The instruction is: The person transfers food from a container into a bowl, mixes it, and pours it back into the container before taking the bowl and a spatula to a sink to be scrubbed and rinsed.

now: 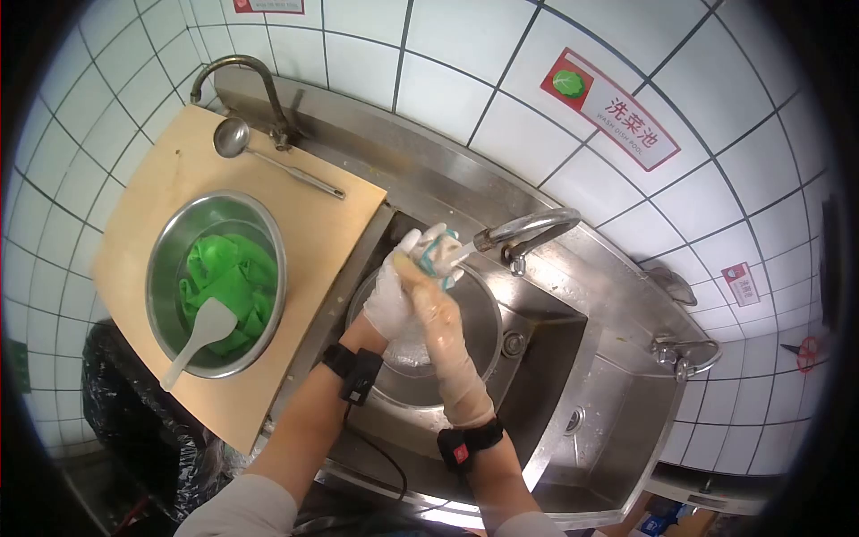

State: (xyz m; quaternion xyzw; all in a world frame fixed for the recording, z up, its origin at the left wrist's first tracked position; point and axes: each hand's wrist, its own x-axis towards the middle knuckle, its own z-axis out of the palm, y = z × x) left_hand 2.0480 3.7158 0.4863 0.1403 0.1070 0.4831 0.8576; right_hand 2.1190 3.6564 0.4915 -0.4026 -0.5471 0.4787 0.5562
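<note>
My left hand (390, 291), in a white glove, holds a small white item with a teal edge (440, 253) under the running tap (528, 228). Against it lies my right hand (431, 300), in a pale translucent glove, its fingers pressed together near the same item and partly hidden. Water runs from the spout onto the item. Both hands are above a large metal basin (488, 309) standing in the sink. What the item is cannot be made out.
On a wooden board (313, 233) at the left are a metal bowl (154, 286) with green cloth (246, 268) and a white spatula (208, 333), and a ladle (232, 137). A second sink (617, 394) is at right, a black bag (134, 403) at lower left.
</note>
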